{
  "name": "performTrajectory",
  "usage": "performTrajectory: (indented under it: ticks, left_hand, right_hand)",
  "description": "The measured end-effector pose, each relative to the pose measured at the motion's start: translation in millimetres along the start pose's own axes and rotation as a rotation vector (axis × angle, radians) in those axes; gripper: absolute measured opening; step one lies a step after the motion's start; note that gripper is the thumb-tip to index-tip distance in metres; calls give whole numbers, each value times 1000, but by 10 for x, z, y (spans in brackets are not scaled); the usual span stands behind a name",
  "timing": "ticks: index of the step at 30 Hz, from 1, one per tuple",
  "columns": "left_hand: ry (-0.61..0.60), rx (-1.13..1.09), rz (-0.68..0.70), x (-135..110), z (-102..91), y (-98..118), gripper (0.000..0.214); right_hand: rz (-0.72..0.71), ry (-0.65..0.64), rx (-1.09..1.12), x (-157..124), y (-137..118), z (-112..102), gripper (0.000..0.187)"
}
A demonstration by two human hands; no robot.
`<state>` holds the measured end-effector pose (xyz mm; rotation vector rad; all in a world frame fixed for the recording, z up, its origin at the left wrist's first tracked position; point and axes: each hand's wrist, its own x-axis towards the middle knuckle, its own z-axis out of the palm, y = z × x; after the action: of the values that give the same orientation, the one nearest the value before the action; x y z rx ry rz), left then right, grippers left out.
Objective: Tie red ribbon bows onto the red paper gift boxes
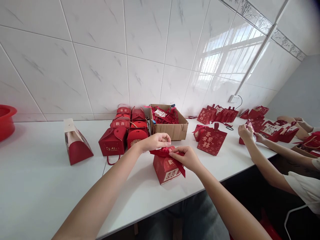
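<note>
A small red gift box (166,170) with gold lettering and a white double-happiness panel stands upright before me on the white table. A red ribbon (180,167) lies across its top, one tail hanging over the right side. My right hand (188,158) pinches the ribbon at the top of the box. Just above and behind it, my left hand (157,142) hovers with loosely curled fingers, a gap showing between fingers and thumb; nothing is visible in it. Behind stands an open cardboard box (172,131) holding red ribbons and tags.
Several red gift boxes (113,141) stand in rows at the left, with a trapezoid box (81,153) beside them. A red gift bag (212,141) stands right of my hands. Farther right, a co-worker's hands (246,133) handle a small item. A red basin (6,121) sits far left.
</note>
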<state>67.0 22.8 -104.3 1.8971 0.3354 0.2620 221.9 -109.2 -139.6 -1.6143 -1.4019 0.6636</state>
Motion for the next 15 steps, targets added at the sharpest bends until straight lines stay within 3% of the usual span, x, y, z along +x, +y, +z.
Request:
performTrajectory:
  ticks: [5,15]
  left_hand:
    - [-77,41,16,-11,-13,16,32]
    - [-40,71,16,-20,-2,46,31]
  right_hand:
    - [-24,-5,6,1,16,4,26]
    - [-43,2,-15,-1,11,9,24]
